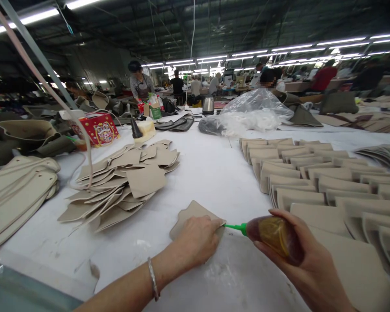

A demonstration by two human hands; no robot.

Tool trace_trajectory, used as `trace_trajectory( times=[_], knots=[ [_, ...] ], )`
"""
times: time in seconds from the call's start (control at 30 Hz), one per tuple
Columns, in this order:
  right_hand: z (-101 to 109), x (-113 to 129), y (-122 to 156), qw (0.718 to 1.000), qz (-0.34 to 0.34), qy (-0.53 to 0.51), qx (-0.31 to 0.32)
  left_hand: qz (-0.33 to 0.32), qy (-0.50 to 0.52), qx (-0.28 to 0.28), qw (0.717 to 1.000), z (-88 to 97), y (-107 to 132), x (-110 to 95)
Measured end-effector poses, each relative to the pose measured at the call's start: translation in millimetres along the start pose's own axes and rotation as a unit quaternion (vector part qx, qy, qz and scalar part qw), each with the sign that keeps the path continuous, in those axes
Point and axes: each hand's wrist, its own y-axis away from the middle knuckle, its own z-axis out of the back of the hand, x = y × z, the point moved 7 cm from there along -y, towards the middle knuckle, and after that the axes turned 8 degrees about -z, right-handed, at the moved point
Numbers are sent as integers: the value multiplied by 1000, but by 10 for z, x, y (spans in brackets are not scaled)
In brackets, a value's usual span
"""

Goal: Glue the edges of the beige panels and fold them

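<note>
My right hand (307,255) is wrapped round a squeeze bottle (271,236) of amber liquid, tilted on its side. Its thin green nozzle points left and its tip meets the edge of a beige leather-like piece (191,212). Over that piece lies my left hand (198,238), fingers curled together and gripping its right edge close to the nozzle tip. A bracelet (152,279) circles my left wrist. The piece's lower side is hidden under the hand.
A loose heap of beige pieces (146,180) lies to the left, with larger beige panels (22,190) beyond. Overlapping rows of folded pieces (299,197) cover the right. Further back are a red box (100,129), plastic wrap (253,112) and a kettle (208,106). A hose (84,134) hangs left.
</note>
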Motion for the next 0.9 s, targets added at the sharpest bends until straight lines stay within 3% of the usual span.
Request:
trace_trajectory(
  times=[0.33, 0.9],
  knots=[
    [5, 103, -21, 997, 61, 56, -1, -2, 5, -3, 1000, -52, 8, -10],
    [-13, -212, -38, 996, -78, -31, 1, -3, 16, 12, 1000, -36, 46, -4]
  ],
)
